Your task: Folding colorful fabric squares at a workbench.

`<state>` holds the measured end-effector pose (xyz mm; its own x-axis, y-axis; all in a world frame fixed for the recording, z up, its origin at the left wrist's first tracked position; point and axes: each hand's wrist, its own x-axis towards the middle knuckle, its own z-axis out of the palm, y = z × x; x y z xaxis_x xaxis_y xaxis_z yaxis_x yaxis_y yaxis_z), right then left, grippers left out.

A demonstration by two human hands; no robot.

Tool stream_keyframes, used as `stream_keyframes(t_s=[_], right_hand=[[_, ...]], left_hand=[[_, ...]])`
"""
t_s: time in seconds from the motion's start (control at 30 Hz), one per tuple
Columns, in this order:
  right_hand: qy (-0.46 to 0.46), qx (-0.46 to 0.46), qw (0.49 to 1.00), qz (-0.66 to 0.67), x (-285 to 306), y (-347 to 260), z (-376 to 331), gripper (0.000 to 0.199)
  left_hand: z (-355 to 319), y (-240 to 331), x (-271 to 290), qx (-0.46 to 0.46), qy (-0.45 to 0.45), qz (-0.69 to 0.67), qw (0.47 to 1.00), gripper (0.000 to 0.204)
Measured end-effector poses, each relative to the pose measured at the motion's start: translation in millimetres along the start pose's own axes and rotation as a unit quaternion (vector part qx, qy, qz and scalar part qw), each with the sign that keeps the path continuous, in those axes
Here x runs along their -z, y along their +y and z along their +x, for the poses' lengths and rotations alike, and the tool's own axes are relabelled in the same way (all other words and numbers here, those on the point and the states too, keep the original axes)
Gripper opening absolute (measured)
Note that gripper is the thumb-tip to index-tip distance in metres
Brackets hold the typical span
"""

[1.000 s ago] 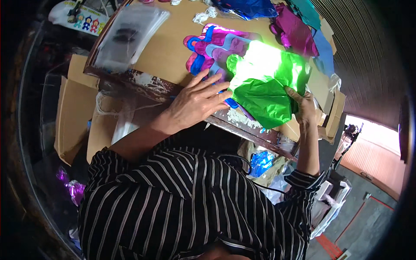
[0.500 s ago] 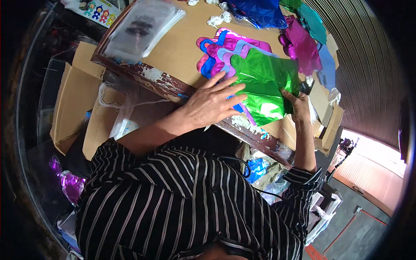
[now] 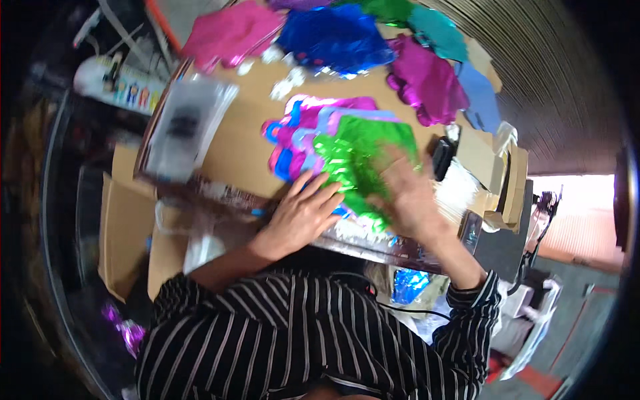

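A shiny green foil sheet with a wavy edge (image 3: 353, 137) lies on top of a stack of scalloped foil sheets in pink, blue and lilac (image 3: 288, 137), fanned out toward the left. Fingers spread, my left hand (image 3: 300, 217) rests at the near left edge of the stack, its fingertips touching the foil. My right hand (image 3: 413, 197), smeared by motion, is over the right part of the green sheet. Its thumb stands apart from the stretched fingers, and nothing shows in its grip.
Clear plastic bags (image 3: 187, 127) lie at the table's left end. Pink foil (image 3: 233, 33), blue foil (image 3: 337, 40), magenta foil (image 3: 430, 83) and white string bundles (image 3: 288, 85) line the far side. A black object (image 3: 442, 158) and an opened carton (image 3: 513, 187) are at right; another carton (image 3: 123, 233) stands lower left.
My right hand has let go of the green sheet's right edge and moved left over it. The green sheet now lies flat on the stack. The view has shifted, showing more of the far side.
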<state>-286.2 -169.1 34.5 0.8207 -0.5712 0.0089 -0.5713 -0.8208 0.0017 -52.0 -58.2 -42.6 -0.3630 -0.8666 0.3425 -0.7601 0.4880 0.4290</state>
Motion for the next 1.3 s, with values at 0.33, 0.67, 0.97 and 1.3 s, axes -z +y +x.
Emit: stream_keyframes(t_s=[0.33, 0.67, 0.97, 1.3], right_hand=[[-0.062, -0.032, 0.981, 0.180, 11.8, 37.7, -39.0, 0.073], [-0.007, -0.097, 0.991, 0.095, 64.0, 141.3, -64.1, 0.056], [0.023, -0.117, 0.990, 0.076, 54.1, 205.5, -67.8, 0.040], [0.097, -0.189, 0.976, 0.056, 8.4, 339.8, 21.4, 0.036]], left_hand=[[260.2, -70.0, 26.9, -0.188, -0.061, 0.075, 0.977, 0.010], [579.1, -133.3, -133.2, -0.141, -0.016, 0.160, 0.977, 0.017], [593.4, -132.0, -182.3, -0.123, -0.029, 0.183, 0.975, 0.024], [606.4, -181.1, -178.3, 0.011, 0.111, -0.057, 0.992, 0.020]])
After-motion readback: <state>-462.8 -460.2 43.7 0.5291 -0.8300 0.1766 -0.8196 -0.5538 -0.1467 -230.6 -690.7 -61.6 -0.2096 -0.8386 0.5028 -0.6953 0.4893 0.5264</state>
